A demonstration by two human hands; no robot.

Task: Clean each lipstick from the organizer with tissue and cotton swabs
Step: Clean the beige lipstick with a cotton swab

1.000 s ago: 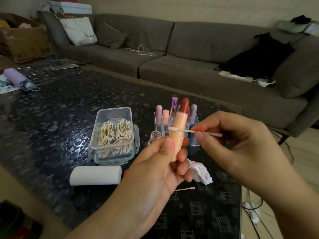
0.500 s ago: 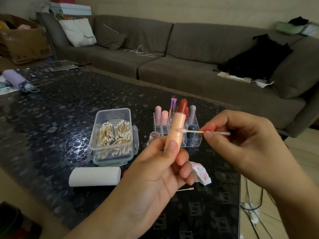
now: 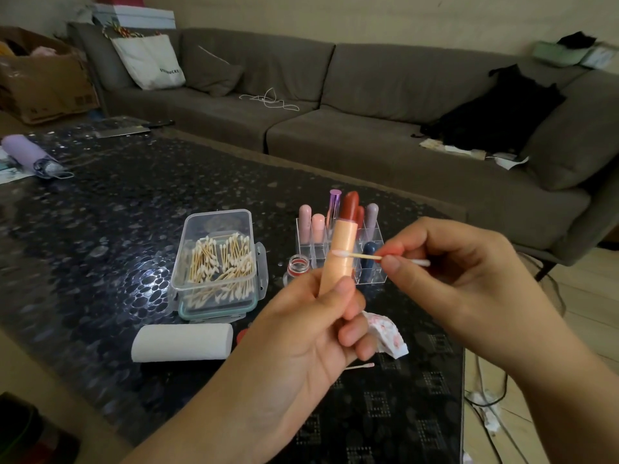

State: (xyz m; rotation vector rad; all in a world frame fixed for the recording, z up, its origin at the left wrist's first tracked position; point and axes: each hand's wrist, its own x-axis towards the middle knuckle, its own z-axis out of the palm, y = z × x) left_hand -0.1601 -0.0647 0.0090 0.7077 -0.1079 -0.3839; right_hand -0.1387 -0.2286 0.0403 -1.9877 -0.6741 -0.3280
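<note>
My left hand [image 3: 301, 333] grips an uncapped lipstick [image 3: 340, 244] upright; its tube is peach and its bullet dark red. My right hand [image 3: 469, 279] pinches a cotton swab [image 3: 360, 255] held level, its white tip lying against the peach tube. Behind them stands the clear organizer [image 3: 375, 236] with several lipsticks in its cells. A clear box of cotton swabs [image 3: 217, 262] sits to the left of it, with a roll of tissue [image 3: 182, 341] lying in front. A crumpled stained tissue [image 3: 387, 334] and a used swab [image 3: 360, 366] lie on the table below my hands.
A small open jar [image 3: 298, 264] stands beside the organizer. The dark patterned table [image 3: 100, 229] has its right edge near my right arm, with cables on the floor [image 3: 485, 400] beyond. A purple folded umbrella [image 3: 30, 155] lies far left. A grey sofa [image 3: 368, 112] runs behind.
The swab has slid a little lower along the peach tube, with my right hand shifting slightly right. My left hand keeps the lipstick upright.
</note>
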